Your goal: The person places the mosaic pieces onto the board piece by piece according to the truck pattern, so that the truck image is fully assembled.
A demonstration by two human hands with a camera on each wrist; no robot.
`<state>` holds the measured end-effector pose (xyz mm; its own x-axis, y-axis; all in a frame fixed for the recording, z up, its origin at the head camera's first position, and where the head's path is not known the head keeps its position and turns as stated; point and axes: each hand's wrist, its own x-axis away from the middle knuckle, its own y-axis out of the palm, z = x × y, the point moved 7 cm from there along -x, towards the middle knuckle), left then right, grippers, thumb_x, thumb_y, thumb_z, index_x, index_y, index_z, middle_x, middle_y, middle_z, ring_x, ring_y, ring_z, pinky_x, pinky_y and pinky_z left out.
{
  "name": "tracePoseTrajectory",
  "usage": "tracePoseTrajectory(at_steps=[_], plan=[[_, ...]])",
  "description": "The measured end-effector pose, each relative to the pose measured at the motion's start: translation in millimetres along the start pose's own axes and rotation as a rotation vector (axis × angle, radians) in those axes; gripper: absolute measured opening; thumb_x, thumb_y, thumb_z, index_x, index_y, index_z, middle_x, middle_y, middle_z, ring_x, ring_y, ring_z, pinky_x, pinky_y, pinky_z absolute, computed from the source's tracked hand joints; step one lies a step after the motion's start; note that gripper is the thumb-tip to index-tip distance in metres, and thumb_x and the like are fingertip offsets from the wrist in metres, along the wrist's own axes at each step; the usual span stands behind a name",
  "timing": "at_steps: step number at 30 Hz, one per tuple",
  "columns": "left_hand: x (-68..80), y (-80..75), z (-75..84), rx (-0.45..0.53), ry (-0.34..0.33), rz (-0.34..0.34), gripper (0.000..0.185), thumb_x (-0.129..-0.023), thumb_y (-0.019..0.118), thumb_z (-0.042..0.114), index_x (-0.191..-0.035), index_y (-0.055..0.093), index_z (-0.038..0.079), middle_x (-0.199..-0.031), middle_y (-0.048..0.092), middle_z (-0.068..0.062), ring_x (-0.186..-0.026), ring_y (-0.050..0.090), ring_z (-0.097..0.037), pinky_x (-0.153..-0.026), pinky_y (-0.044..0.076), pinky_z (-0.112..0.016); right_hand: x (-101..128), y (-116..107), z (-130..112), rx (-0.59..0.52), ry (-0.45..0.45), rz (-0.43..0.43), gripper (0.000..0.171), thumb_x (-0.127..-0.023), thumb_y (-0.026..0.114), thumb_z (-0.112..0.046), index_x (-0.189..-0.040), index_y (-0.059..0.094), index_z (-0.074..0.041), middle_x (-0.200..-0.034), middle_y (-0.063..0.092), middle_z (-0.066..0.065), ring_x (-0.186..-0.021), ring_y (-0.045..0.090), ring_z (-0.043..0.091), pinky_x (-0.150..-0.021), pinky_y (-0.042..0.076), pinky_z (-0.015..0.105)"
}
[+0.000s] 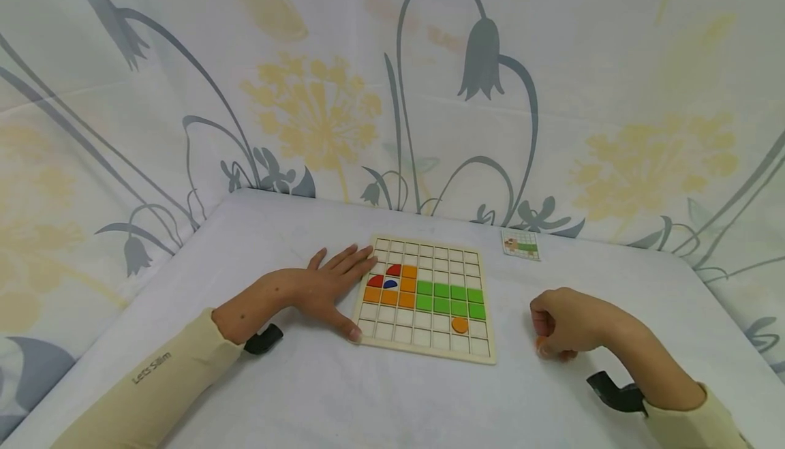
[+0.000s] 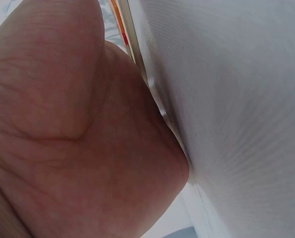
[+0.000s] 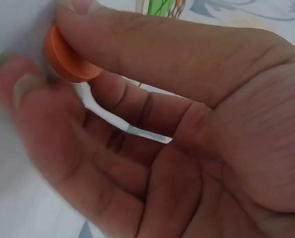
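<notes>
White cloth is under all – a light, stiff orange piece [image 3: 68,57] is pinched by the right hand [image 1: 567,323] at its rim; the left hand [image 1: 319,289] lies flat, fingers straight, against the board [image 1: 484,357].

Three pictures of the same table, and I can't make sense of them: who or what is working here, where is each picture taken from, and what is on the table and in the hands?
No machine here: a person works with bare hands. The wide picture comes from a camera on the head; the two close-ups come from cameras on the wrists. On the white cloth lies a wooden grid board, partly filled with green, orange, red and blue tiles. A small pattern card lies behind it. The left hand rests flat against the board's left edge. The right hand, right of the board, pinches an orange tile between thumb and fingers.
</notes>
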<state>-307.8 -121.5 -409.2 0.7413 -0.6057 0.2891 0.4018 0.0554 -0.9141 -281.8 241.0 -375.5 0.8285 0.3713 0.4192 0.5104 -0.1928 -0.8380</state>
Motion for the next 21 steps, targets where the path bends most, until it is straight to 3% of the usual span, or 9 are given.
tracePoseTrajectory(at_steps=[6,11,21], plan=[[0.3,0.2,-0.9,0.002,0.0,-0.004,0.133,-0.079,0.076,0.079,-0.173,0.002,0.021,-0.179,-0.012,0.001,-0.165,-0.012,-0.027,-0.126,-0.008,-0.067,0,-5,-21,-0.093,-0.11,0.033,0.022,-0.088,0.081,-0.001,-0.082,0.063,-0.011,-0.075,0.061,0.002,-0.062,0.064,0.017,-0.06,0.055,0.031],[-1.2,0.3,0.3,0.013,0.006,-0.006,0.133,-0.079,0.076,0.078,-0.173,0.003,0.02,-0.179,-0.012,0.001,-0.165,-0.012,-0.027,-0.126,-0.008,-0.067,-4,-14,-49,-0.166,-0.262,0.14,0.015,-0.094,0.079,-0.006,-0.089,0.065,-0.01,-0.08,0.066,-0.001,-0.069,0.065,0.015,-0.061,0.052,0.028],[-0.4,-0.6,-0.4,0.002,0.01,-0.007,0.133,-0.079,0.076,0.079,-0.173,0.003,0.02,-0.179,-0.012,0.0,-0.165,-0.012,-0.027,-0.126,-0.007,-0.068,-30,-5,-107,-0.228,-0.406,0.323,0.011,-0.096,0.08,-0.012,-0.094,0.069,-0.015,-0.083,0.066,-0.005,-0.068,0.06,0.014,-0.06,0.051,0.028]])
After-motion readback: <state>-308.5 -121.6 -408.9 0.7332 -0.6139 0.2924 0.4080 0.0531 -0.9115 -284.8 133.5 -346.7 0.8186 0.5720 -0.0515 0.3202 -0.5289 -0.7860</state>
